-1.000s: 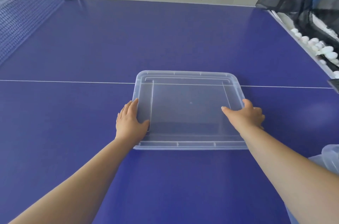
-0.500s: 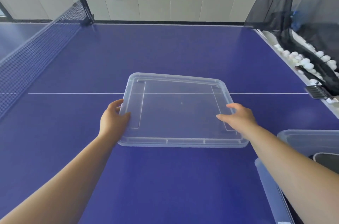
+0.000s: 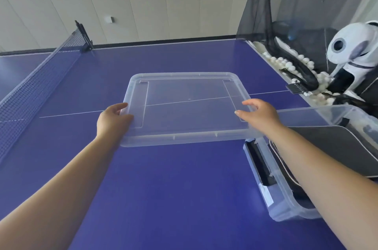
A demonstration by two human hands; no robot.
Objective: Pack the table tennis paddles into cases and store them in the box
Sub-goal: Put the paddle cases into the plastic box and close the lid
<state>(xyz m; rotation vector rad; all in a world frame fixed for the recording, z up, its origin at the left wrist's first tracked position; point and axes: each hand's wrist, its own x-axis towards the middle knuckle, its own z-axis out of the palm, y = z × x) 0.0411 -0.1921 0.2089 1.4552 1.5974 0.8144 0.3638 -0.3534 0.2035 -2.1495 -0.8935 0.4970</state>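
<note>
hands (image 3: 114, 119) (image 3: 260, 115) hold clear lid (image 3: 188, 110) above blue table (image 3: 163, 188), beside box (image 3: 286, 194).

This is a table tennis training room. A blue table tennis table (image 3: 163, 188) with a white centre line fills the view, its net (image 3: 38, 86) stretched at the left. At the right end stand a white ball-feeding machine (image 3: 356, 49), a dark catch net (image 3: 261, 8) and many white balls (image 3: 286, 63). Pale wall panels (image 3: 163, 0) stand behind.
</note>
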